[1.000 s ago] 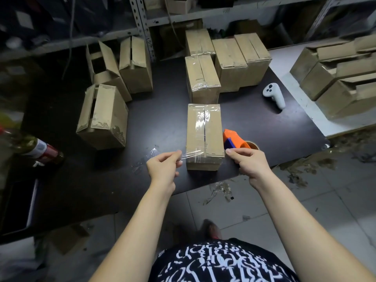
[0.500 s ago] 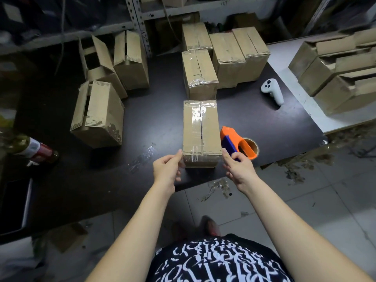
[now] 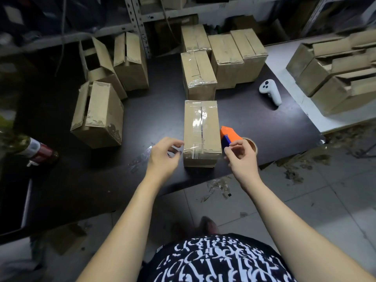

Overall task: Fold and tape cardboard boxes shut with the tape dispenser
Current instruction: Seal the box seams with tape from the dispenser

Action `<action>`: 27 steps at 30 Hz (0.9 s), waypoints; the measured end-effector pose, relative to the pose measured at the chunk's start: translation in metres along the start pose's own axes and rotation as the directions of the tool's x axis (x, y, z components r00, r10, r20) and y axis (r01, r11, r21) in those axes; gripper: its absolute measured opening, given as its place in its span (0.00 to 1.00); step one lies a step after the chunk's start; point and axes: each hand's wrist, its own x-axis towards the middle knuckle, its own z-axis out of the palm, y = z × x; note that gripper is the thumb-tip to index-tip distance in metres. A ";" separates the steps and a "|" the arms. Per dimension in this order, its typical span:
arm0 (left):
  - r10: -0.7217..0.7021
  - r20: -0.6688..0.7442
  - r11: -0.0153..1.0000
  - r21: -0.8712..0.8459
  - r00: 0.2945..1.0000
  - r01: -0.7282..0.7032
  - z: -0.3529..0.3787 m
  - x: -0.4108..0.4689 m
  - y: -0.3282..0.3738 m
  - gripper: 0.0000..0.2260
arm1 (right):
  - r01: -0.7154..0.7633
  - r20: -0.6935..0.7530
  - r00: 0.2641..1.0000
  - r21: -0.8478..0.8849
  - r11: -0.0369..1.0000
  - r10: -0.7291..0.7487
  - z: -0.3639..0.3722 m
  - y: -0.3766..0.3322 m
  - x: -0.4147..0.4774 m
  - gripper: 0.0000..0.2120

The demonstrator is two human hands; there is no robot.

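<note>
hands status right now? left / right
Left hand: open, fingers loosely curled beside the taped box, nothing visible in it.
Right hand: open, loosely curled in front of the tape dispenser, no grip on it visible.

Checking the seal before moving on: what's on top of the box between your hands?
Clear tape runs along the centre seam and across the near end of the box. Being shut, its inside is hidden.

Tape dispenser (image 3: 231, 134) right of box (image 3: 201, 131)
</note>
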 end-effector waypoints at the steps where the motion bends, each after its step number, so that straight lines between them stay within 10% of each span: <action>1: 0.078 0.035 0.997 0.005 0.996 -0.078 0.000 -0.001 -0.004 0.14 | 0.085 0.033 0.996 -0.025 0.996 -0.084 -0.002 -0.002 0.000 0.07; 9: 0.282 0.035 0.958 0.035 0.959 -0.283 -0.001 -0.004 -0.009 0.12 | 0.473 0.281 0.866 -0.196 0.859 -0.413 -0.020 0.000 0.004 0.14; 27: 0.560 -0.112 0.826 0.150 0.821 -0.543 0.019 -0.009 -0.013 0.06 | 0.546 0.219 0.833 -0.174 0.820 -0.508 -0.018 0.000 0.004 0.06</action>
